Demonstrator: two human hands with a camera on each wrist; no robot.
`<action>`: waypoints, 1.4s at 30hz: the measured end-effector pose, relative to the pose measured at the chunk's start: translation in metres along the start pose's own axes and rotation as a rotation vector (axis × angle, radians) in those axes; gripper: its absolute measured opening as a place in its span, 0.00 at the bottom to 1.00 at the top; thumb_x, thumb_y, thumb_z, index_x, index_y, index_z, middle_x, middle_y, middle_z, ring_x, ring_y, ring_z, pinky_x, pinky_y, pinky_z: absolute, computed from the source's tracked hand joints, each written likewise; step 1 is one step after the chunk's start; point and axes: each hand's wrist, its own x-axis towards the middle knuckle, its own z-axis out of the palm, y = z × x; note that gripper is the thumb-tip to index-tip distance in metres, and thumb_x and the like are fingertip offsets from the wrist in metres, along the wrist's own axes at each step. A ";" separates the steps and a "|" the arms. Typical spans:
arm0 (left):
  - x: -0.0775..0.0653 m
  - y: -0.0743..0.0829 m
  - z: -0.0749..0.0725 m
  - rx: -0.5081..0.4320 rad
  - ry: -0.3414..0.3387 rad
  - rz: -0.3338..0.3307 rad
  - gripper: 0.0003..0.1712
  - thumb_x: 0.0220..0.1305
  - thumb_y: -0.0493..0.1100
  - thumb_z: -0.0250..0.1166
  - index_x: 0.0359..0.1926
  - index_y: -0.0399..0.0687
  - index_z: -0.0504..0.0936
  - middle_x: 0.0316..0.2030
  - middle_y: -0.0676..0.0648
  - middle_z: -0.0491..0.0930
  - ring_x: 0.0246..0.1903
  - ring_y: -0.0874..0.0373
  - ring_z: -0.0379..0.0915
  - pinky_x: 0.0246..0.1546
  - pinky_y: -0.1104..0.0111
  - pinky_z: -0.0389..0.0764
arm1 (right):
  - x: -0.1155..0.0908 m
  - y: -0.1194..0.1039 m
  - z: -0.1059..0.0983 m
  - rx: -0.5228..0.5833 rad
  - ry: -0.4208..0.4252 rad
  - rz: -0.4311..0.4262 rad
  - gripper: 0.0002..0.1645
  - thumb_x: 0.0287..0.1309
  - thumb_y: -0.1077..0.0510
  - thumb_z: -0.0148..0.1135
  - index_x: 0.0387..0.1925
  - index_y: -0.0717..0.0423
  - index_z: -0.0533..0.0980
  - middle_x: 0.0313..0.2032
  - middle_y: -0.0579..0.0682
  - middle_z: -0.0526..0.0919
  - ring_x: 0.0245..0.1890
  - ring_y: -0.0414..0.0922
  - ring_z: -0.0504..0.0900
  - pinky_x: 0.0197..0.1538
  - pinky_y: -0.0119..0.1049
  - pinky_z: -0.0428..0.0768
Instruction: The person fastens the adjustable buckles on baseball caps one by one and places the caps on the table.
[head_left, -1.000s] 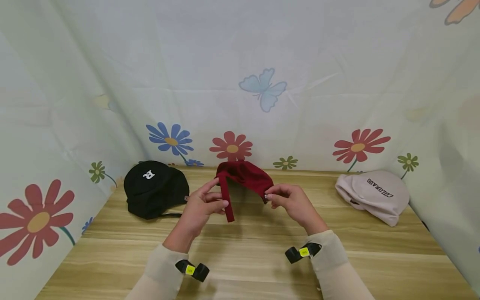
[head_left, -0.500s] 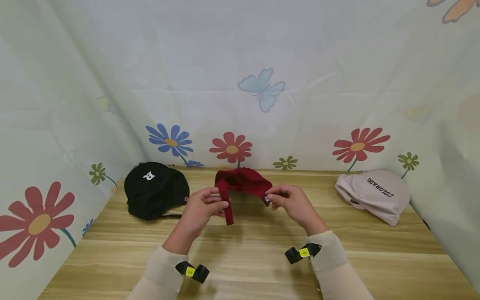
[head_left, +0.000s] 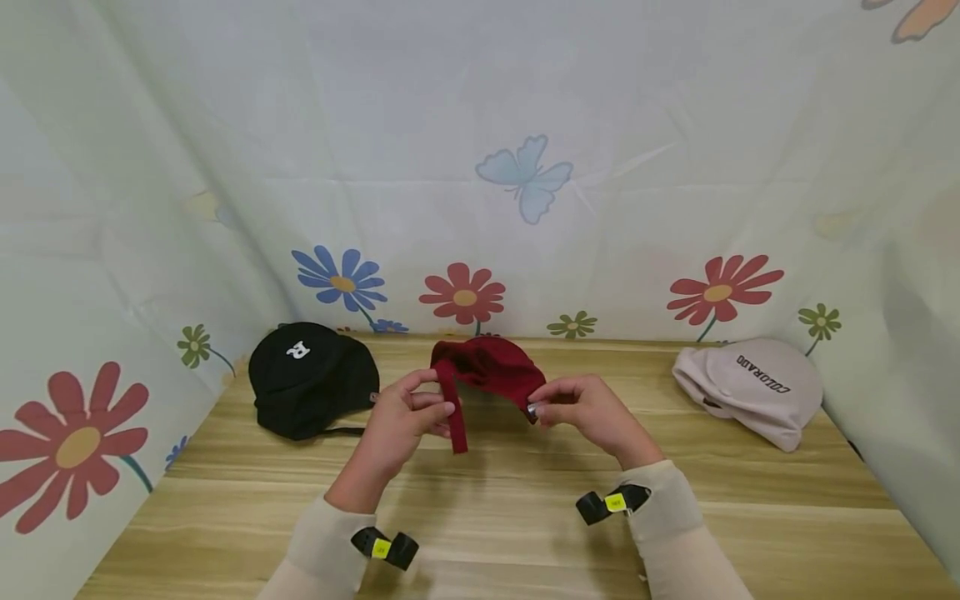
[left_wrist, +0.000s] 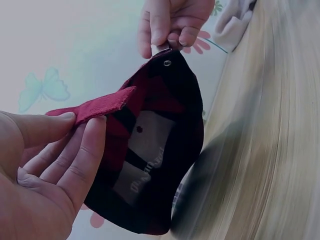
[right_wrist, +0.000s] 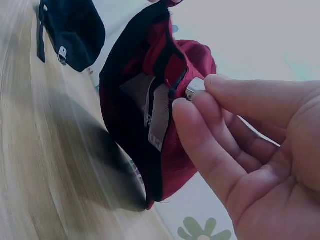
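Note:
A dark red cap [head_left: 495, 367] is held up between both hands, its inside facing the person. My left hand [head_left: 405, 421] pinches the cap's loose fabric strap [head_left: 453, 408], whose free end hangs below the fingers. At the cap's other side, my right hand [head_left: 588, 412] pinches a small silver metal buckle [right_wrist: 194, 87] between thumb and fingers. In the left wrist view, the sweatband and pale lining [left_wrist: 150, 135] show inside the cap, with a metal eyelet [left_wrist: 167, 63] near the buckle end. The strap and buckle are apart.
A black cap [head_left: 307, 383] with a white letter lies on the wooden table [head_left: 480, 533] at left, and a pale COLORADO cap [head_left: 757, 387] at right. A flower-printed cloth [head_left: 615, 250] stands behind and along both sides.
The cap has sunk a little lower between the hands. My right fingers have shifted slightly at the buckle, which shows more now. The left hand keeps its pinch on the strap.

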 end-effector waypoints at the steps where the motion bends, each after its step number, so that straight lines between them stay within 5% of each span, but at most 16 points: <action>1: 0.000 0.000 0.000 -0.006 0.001 0.007 0.28 0.61 0.31 0.64 0.62 0.46 0.71 0.44 0.34 0.84 0.31 0.51 0.85 0.37 0.59 0.86 | 0.000 0.000 -0.001 0.001 -0.008 0.004 0.14 0.59 0.57 0.66 0.46 0.57 0.82 0.37 0.57 0.85 0.35 0.51 0.85 0.48 0.43 0.81; 13: 0.004 -0.002 0.003 -0.126 -0.078 0.024 0.43 0.60 0.30 0.65 0.73 0.56 0.58 0.43 0.38 0.84 0.37 0.54 0.84 0.42 0.58 0.85 | 0.006 0.004 -0.009 -0.045 -0.001 0.016 0.12 0.61 0.54 0.64 0.45 0.54 0.81 0.41 0.63 0.83 0.36 0.51 0.83 0.51 0.48 0.78; 21: 0.008 -0.005 0.005 -0.111 -0.091 0.083 0.46 0.59 0.29 0.65 0.73 0.58 0.55 0.40 0.41 0.83 0.38 0.55 0.83 0.44 0.62 0.85 | 0.007 0.008 -0.003 0.175 -0.045 -0.014 0.16 0.60 0.54 0.65 0.45 0.62 0.80 0.34 0.52 0.83 0.31 0.45 0.81 0.43 0.40 0.83; 30: 0.010 -0.001 0.021 -0.157 0.048 0.117 0.48 0.55 0.26 0.68 0.70 0.62 0.58 0.35 0.46 0.81 0.35 0.57 0.83 0.45 0.67 0.84 | 0.011 0.005 0.020 0.498 -0.029 -0.155 0.07 0.60 0.68 0.61 0.36 0.57 0.83 0.30 0.48 0.85 0.25 0.39 0.84 0.37 0.37 0.86; 42: 0.012 -0.004 0.034 -0.162 0.182 0.149 0.57 0.51 0.27 0.71 0.71 0.77 0.55 0.34 0.45 0.76 0.35 0.53 0.80 0.44 0.70 0.84 | 0.013 0.000 0.039 0.579 0.098 -0.153 0.04 0.59 0.66 0.64 0.36 0.64 0.80 0.30 0.52 0.84 0.26 0.41 0.86 0.35 0.38 0.86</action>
